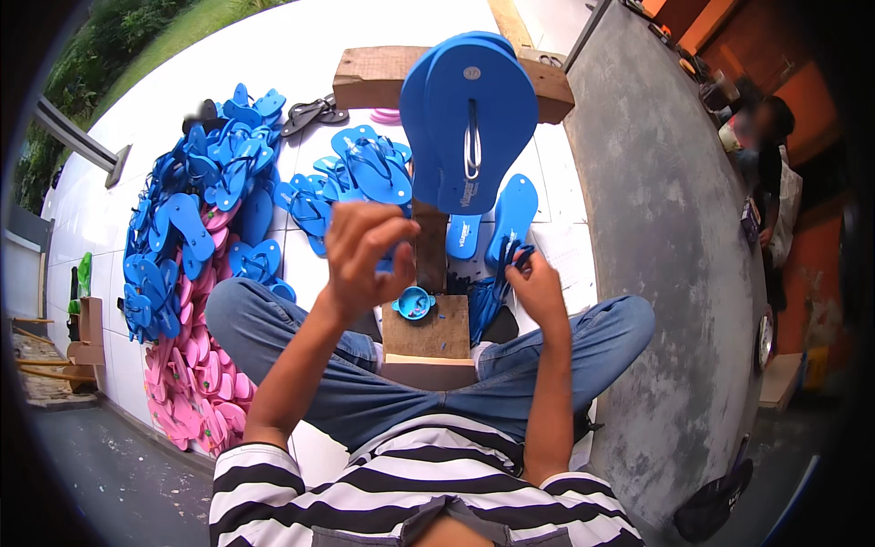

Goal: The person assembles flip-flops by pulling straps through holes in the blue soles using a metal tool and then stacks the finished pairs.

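Note:
Over the wooden block (421,339) my left hand (360,260) is raised with curled fingers apart, and I see nothing in it. My right hand (540,290), above my right knee, pinches dark blue sandal straps (519,257). Below that hand hangs or lies a bundle of more blue straps (488,305); how it joins the pinched ones is hidden. Blue sandal soles (469,118) rest stacked on a wooden stand (374,77) in front of me. A looped metal wire (472,150) lies against the top sole. A small blue cup (413,304) with little bits inside sits on the block.
A heap of blue sandals (187,223) and pink sandals (196,360) lies to my left. More blue sandals (365,169) and a loose sole (513,210) lie behind the stand. A black pair (314,116) is farther off. Another person (770,169) sits at the far right.

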A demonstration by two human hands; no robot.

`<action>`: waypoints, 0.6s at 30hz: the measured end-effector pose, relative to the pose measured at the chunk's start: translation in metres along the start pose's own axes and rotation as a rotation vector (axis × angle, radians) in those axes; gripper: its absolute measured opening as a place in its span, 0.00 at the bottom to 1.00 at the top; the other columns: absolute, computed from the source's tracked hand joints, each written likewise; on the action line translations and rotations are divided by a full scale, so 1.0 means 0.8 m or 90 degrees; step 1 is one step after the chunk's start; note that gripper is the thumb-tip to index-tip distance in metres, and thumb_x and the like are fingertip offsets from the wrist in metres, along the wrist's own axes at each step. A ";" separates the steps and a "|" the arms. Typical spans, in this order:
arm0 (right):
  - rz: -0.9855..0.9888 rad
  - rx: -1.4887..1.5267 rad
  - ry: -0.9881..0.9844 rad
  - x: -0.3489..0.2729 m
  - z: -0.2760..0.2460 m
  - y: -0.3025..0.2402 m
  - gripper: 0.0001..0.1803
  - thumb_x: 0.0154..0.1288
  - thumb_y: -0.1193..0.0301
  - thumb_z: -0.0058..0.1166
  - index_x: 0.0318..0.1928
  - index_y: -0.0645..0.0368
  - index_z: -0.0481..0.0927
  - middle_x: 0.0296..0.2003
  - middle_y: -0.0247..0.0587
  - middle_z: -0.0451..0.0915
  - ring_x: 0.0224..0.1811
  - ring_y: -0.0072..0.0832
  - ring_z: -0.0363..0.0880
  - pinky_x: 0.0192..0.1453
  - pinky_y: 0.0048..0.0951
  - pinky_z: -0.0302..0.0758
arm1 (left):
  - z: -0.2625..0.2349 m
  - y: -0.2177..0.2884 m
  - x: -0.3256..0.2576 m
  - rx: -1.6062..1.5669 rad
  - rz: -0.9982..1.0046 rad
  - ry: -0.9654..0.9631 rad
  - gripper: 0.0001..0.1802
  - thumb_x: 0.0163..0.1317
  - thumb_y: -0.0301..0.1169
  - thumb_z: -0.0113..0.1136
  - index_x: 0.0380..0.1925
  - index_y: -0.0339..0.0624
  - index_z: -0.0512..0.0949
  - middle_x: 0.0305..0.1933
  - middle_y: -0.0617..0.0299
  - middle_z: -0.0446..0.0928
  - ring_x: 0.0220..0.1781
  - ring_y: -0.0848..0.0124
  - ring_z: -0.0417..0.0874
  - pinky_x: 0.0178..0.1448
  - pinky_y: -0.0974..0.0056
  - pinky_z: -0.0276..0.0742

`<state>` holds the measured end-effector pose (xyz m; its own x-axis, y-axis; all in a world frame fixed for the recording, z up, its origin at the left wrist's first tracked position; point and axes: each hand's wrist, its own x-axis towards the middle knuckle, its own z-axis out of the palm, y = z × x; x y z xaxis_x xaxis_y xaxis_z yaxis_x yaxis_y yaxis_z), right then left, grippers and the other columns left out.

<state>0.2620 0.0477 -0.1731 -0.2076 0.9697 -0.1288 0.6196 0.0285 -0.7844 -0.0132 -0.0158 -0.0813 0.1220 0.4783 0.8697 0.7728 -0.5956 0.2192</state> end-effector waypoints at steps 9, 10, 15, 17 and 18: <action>-0.039 0.730 -0.033 -0.022 -0.054 -0.053 0.11 0.71 0.71 0.51 0.51 0.61 0.75 0.40 0.43 0.83 0.40 0.28 0.86 0.42 0.31 0.87 | 0.059 0.055 -0.047 -0.573 -0.624 -0.427 0.26 0.61 0.30 0.69 0.57 0.34 0.74 0.55 0.50 0.77 0.49 0.67 0.83 0.56 0.62 0.79; -0.034 0.769 -0.020 -0.024 -0.054 -0.047 0.11 0.71 0.72 0.51 0.51 0.61 0.75 0.41 0.44 0.83 0.41 0.29 0.86 0.43 0.31 0.87 | 0.056 0.050 -0.045 -0.587 -0.609 -0.420 0.26 0.61 0.30 0.69 0.58 0.34 0.74 0.57 0.49 0.76 0.49 0.67 0.83 0.57 0.62 0.79; 0.060 0.862 0.015 -0.032 -0.051 -0.031 0.15 0.73 0.67 0.52 0.53 0.63 0.74 0.45 0.48 0.83 0.43 0.33 0.86 0.48 0.33 0.87 | 0.050 0.043 -0.043 -0.690 -0.618 -0.310 0.21 0.62 0.25 0.67 0.54 0.32 0.76 0.55 0.53 0.77 0.48 0.69 0.83 0.58 0.63 0.80; 0.120 0.763 -0.059 -0.041 -0.049 -0.034 0.16 0.74 0.63 0.52 0.48 0.65 0.78 0.40 0.46 0.84 0.38 0.31 0.86 0.44 0.32 0.86 | 0.050 0.039 -0.049 -0.742 -0.644 -0.225 0.14 0.63 0.23 0.65 0.47 0.29 0.77 0.44 0.56 0.79 0.39 0.72 0.83 0.48 0.66 0.83; 0.169 0.620 -0.106 -0.045 -0.053 -0.038 0.17 0.74 0.60 0.53 0.45 0.65 0.79 0.35 0.44 0.84 0.35 0.29 0.86 0.41 0.29 0.84 | 0.047 0.037 -0.049 -0.752 -0.657 -0.211 0.13 0.63 0.23 0.65 0.46 0.29 0.77 0.41 0.57 0.80 0.37 0.73 0.83 0.45 0.67 0.83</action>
<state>0.2824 0.0224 -0.1191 -0.3014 0.8681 -0.3945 -0.2078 -0.4635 -0.8614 0.0279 -0.0279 -0.1256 0.1222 0.9915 0.0442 -0.2663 -0.0101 0.9638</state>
